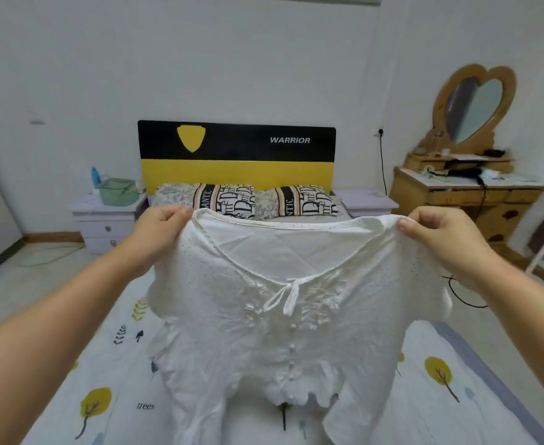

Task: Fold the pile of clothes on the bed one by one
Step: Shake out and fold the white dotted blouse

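Observation:
A white blouse (264,303) with a small bow and a row of buttons hangs spread out in the air above the bed (440,396). My left hand (159,226) pinches its left shoulder. My right hand (437,232) pinches its right shoulder. The front of the blouse faces me and its hem hangs down toward the tree-print sheet. No pile of other clothes shows in this view; the blouse hides the middle of the bed.
Two patterned pillows (248,200) lie against a black and yellow headboard (237,155). A pale nightstand (107,220) with a green basket stands left. A wooden dresser (469,194) with a heart-shaped mirror stands right, with a black cable on the floor.

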The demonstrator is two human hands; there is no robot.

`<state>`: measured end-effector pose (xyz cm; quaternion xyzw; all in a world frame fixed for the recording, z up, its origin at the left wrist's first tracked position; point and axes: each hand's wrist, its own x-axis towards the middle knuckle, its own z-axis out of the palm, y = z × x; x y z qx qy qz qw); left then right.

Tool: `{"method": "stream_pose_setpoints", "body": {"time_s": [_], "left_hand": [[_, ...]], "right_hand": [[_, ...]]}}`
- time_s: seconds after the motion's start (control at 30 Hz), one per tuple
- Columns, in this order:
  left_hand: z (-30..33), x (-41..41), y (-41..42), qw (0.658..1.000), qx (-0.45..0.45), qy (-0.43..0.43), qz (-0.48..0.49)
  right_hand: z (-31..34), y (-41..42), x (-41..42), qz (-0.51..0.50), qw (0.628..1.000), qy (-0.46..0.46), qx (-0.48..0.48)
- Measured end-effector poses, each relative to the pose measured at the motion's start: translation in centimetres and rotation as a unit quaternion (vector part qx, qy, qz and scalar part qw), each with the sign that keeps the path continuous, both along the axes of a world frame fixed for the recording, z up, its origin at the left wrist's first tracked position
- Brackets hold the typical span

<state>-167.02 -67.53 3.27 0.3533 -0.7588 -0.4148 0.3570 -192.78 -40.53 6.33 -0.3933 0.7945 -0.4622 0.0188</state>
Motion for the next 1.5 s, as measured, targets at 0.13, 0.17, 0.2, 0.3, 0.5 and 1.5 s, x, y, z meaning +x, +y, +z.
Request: {"method": "stream_pose_setpoints", "body": {"time_s": [0.13,0.17,0.2,0.3,0.5,1.5], "left_hand": [[0.0,0.4,1.4,0.998,-0.065,-0.008,0.001],[0.0,0.7,1.8,0.996,-0.085,-0.014,-0.011],[-0.1,1.1,2.0,0.995,-0.096,-0.026,-0.019],[0.0,2.3,3.1,0.991,-0.108,-0.074,-0.041],[0.2,5.7,7.5,0.986,-0.006,-0.086,-0.143],[-11.8,7.6,12.7,0.981,-0.027,-0.194,-0.019]], "right_hand": [[-0.6,0.9,0.1,-0.041,0.998,0.002,-0.048],[-0.8,1.3,0.1,-0.046,0.998,0.008,-0.049],[-1.0,1.6,0.2,-0.048,0.998,0.016,-0.044],[-1.7,3.1,0.5,-0.045,0.998,0.047,-0.024],[-2.7,8.4,1.3,-0.008,0.998,0.059,0.010],[-14.1,10.2,0.4,0.104,0.978,-0.086,0.160]]}}
